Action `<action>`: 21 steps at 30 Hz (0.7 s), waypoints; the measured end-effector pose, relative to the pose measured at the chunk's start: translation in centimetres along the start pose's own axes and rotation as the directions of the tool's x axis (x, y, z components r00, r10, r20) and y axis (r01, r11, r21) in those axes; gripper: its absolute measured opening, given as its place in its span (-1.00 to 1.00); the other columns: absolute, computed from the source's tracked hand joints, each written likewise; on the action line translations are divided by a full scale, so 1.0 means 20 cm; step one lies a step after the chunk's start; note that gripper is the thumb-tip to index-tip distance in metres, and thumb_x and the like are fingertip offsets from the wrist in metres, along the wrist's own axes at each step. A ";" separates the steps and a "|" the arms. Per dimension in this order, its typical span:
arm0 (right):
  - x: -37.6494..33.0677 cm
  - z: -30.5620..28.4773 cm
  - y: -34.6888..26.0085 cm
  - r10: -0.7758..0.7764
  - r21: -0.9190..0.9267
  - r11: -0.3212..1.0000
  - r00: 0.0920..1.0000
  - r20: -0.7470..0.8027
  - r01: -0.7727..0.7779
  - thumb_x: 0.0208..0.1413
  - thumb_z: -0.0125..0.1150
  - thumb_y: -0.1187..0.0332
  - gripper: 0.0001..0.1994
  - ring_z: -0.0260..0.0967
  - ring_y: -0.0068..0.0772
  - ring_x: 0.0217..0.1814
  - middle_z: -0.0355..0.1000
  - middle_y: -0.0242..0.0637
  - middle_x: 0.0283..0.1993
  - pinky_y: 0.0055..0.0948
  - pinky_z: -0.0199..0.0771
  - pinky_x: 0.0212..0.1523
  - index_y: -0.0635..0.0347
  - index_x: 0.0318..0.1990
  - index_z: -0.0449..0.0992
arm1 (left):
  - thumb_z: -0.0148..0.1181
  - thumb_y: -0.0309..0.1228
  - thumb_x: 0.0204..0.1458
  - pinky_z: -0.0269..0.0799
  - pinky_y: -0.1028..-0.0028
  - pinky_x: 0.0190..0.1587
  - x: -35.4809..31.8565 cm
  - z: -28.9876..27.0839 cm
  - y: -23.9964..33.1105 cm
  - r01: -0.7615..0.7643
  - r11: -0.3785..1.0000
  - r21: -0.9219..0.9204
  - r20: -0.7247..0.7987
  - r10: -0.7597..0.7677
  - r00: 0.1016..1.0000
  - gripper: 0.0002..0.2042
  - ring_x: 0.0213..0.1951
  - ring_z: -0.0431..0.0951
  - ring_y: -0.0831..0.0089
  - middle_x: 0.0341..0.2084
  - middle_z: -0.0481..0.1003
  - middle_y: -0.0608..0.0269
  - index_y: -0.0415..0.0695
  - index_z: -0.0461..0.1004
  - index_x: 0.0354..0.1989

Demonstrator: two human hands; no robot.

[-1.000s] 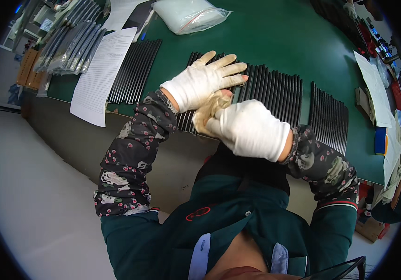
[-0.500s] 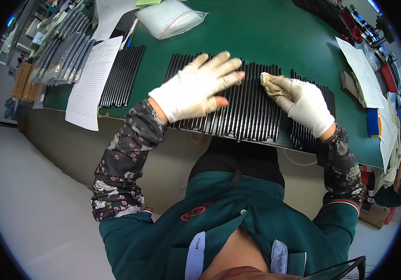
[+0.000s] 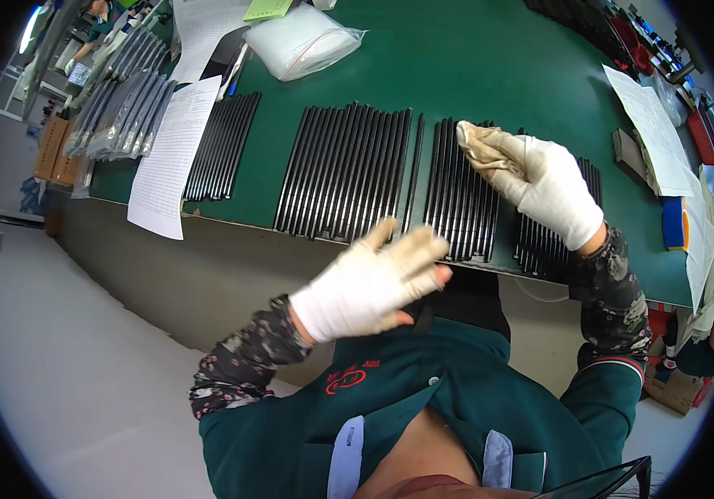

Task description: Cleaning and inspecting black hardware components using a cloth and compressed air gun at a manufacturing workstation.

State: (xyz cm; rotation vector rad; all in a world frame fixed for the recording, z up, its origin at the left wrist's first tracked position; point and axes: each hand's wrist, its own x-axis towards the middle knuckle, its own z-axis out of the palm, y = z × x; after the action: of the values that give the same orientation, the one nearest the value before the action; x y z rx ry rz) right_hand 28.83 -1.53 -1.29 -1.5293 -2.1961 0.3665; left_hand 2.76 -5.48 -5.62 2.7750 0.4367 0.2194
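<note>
Getting pinched in the bunched-up fingers of the right hand (image 3: 552, 190) is a crumpled beige cloth (image 3: 471, 143), held by the far end of a row of thin black rods (image 3: 454, 195). Whether those rods are actually being touched can't be told from here. The left hand (image 3: 353, 289) is a bit blurred, fingers loosely spread with nothing gripped, and it's held around the near edge of the green table (image 3: 440, 66). Its fingertips overlap, in view, the near ends of a wider row (image 3: 340, 170); a single rod (image 3: 414, 170) is set just right of that row, in the gap. A further row (image 3: 536, 247) is partly covered by the right hand and forearm. Way over left, another row (image 3: 226, 150) is flanked by a printed sheet (image 3: 170, 162), then a pile of bagged parts (image 3: 124, 121). A white plastic bag (image 3: 303, 41) is parked farther back.
</note>
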 end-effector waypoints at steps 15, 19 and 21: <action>-0.01 0.07 0.00 -0.253 -0.075 0.967 0.957 -0.140 0.245 0.01 0.23 0.27 -0.81 0.50 -0.16 -0.36 0.51 -0.26 -0.38 -0.32 0.52 -0.35 0.04 -0.21 0.52 | 0.28 -0.31 -0.19 0.13 0.03 0.18 0.05 0.16 0.09 0.130 0.990 0.059 -0.335 -0.104 0.936 -0.45 0.17 0.33 0.19 0.10 0.34 0.14 -0.10 0.36 0.07; 0.03 0.16 -0.13 -0.407 -0.034 0.906 0.889 0.208 0.422 0.01 0.20 0.28 -0.83 0.46 -0.18 -0.48 0.45 -0.23 -0.48 -0.27 0.49 -0.46 0.04 -0.23 0.50 | 0.12 -0.43 -0.09 0.23 0.18 0.21 0.09 0.27 0.07 0.193 0.978 0.083 -0.447 -0.137 0.884 -0.54 0.08 0.45 0.17 0.01 0.44 0.12 -0.16 0.36 0.08; 0.14 0.20 0.01 -0.380 -0.181 0.905 0.923 0.061 0.385 -0.01 0.24 0.28 -0.81 0.46 -0.17 -0.47 0.45 -0.23 -0.48 -0.26 0.49 -0.45 0.05 -0.23 0.50 | 0.07 -0.45 -0.07 0.24 0.18 0.19 0.10 0.27 0.08 0.174 0.981 0.081 -0.459 -0.119 0.881 -0.56 0.10 0.43 0.17 0.03 0.43 0.12 -0.16 0.36 0.08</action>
State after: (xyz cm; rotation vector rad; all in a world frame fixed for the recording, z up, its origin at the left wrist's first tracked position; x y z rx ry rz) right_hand 26.12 1.33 -4.24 -1.1404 -2.5413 0.0502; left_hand 6.25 -7.82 -10.01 2.7741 0.7938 0.8396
